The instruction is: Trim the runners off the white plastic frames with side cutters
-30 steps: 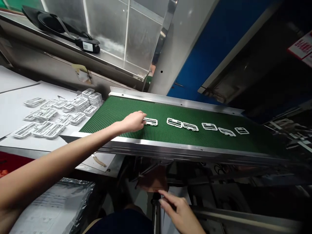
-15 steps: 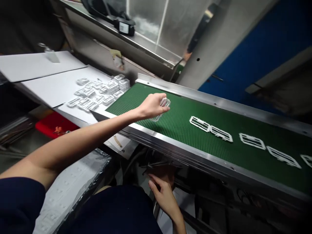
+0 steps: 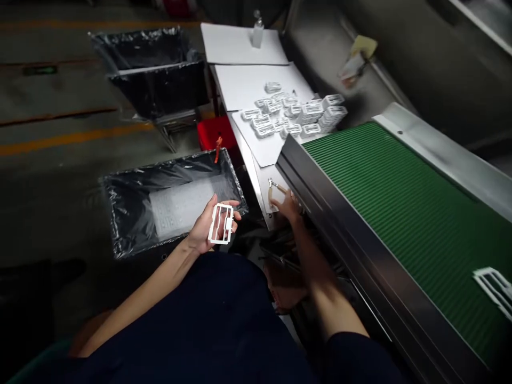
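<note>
My left hand [image 3: 203, 226] is turned palm up, with a white plastic frame [image 3: 221, 224] lying across the fingers and held by the thumb side. The frame has a rectangular outline with thin inner bars. Beside the conveyor, my right hand [image 3: 288, 207] closes around the tan handles of a pair of nippers [image 3: 273, 185], whose metal head points away from me. The nippers rest on a small white sheet on the table edge, their handles spread apart. Many more white frames [image 3: 282, 128] lie stacked in several piles on the white-covered table [image 3: 248, 88].
A green conveyor belt [image 3: 384, 176] with a metal side rail runs along the right, carrying another white frame [image 3: 496, 290]. On the left stand a black-lined bin [image 3: 128, 213] and another bin [image 3: 160, 88]. A clear bottle [image 3: 258, 32] and a red container [image 3: 212, 133] are farther back.
The view has swung left. My left hand has moved from above the belt to in front of my body with the white frame. My right hand has reached forward to the nippers.
</note>
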`<state>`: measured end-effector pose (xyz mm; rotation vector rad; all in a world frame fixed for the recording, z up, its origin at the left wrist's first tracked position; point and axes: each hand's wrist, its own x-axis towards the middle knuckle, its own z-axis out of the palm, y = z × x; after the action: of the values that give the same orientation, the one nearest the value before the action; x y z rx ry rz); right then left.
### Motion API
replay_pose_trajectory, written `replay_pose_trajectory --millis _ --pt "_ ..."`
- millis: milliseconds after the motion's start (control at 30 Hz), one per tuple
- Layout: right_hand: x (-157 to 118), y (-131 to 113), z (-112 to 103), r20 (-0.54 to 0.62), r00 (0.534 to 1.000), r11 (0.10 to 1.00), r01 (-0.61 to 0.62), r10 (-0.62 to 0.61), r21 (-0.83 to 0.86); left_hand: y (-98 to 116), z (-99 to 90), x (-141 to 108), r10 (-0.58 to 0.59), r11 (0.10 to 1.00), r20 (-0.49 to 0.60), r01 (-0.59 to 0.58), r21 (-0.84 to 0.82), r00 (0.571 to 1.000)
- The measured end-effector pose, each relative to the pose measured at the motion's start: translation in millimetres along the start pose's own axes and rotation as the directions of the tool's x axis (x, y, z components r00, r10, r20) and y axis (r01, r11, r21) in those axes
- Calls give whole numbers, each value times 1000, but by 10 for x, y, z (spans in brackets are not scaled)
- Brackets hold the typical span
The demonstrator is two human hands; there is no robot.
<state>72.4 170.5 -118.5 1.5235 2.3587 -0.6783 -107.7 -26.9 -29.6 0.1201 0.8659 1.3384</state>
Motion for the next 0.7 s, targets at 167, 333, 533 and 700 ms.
replay_pose_trajectory --millis 167,333,533,700 --pt "111 30 179 -142 983 993 -109 115 49 21 -141 -45 77 996 33 -76 -38 996" --pt "147 -85 295 -199 959 971 -167 201 173 48 -167 73 46 998 92 -41 -46 995" --pt "96 -120 304 -172 935 863 -202 311 463 78 -146 192 6 999 109 -2 -39 994" --pt "-388 -92 444 40 971 542 -167 237 824 104 -148 246 9 999 113 -2 -54 994"
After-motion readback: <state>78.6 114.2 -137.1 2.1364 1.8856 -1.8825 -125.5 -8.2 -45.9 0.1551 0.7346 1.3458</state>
